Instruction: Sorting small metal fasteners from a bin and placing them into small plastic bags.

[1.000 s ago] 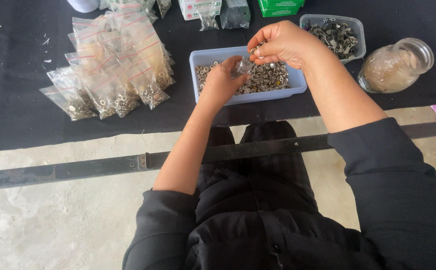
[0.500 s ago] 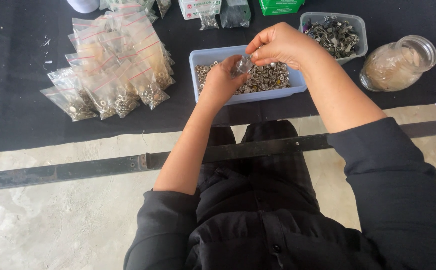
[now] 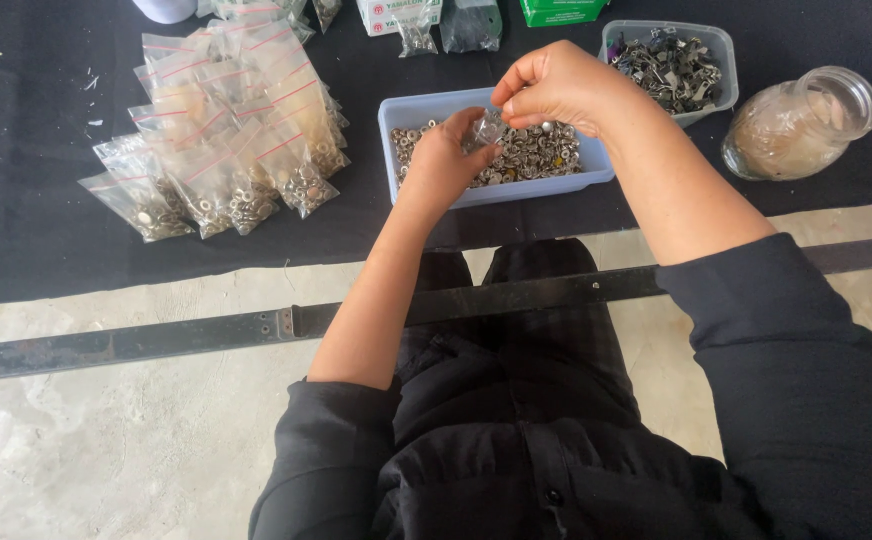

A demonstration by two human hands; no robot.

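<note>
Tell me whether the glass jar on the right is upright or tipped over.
Tipped over. The glass jar lies on its side on the black table, with its round mouth pointing up and right.

A small hardware-packing workbench — black cloth table [image 3: 26, 230], a heap of filled zip bags [image 3: 226, 140] at ten o'clock, tubs of metal fittings [image 3: 671, 65] at one o'clock — bare concrete floor [image 3: 106, 440] below.

Black long sleeves pushed up above the elbows, black buttoned top, dark trousers, bare forearms
</note>
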